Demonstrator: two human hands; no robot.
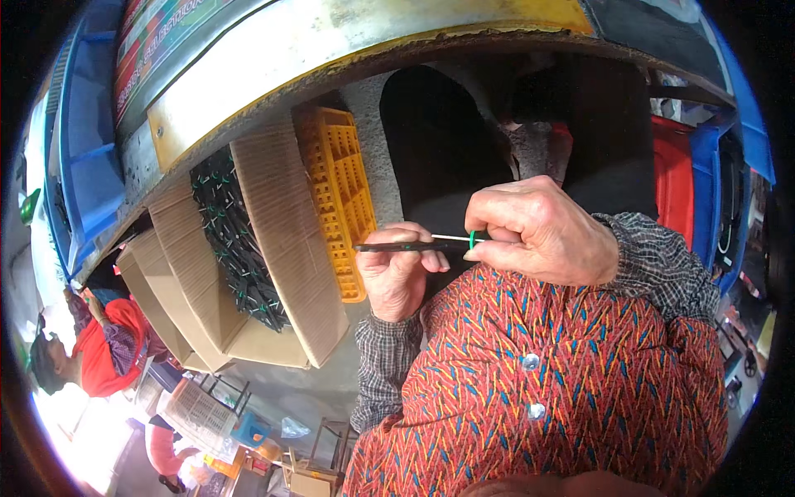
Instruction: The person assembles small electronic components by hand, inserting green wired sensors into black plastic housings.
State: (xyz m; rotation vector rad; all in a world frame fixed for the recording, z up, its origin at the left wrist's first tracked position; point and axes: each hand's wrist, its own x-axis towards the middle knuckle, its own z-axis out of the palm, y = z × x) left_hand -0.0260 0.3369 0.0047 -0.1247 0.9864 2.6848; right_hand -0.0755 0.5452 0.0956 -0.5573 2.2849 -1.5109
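Over my lap, my left hand [399, 269] is closed round a slim black stick-like part [396, 246], its one end sticking out to the left past my fingers. My right hand [542, 236] pinches a green ring [473, 240] between thumb and fingers, at the right end of this part. A thin silvery rod [451, 238] runs from the ring toward my left fingers, alongside the black length. Whether ring, rod and black length are one piece I cannot tell. To the left, an open cardboard box [286, 248] holds a heap of similar black parts [236, 240] with green and silvery bits.
A worn metal-edged bench [331, 54] spans the far side, with blue plastic bins [87, 157] at its left. A yellow slotted crate [341, 199] stands beside the box. At right are red [675, 174] and blue containers. A person in red [116, 348] is at far left.
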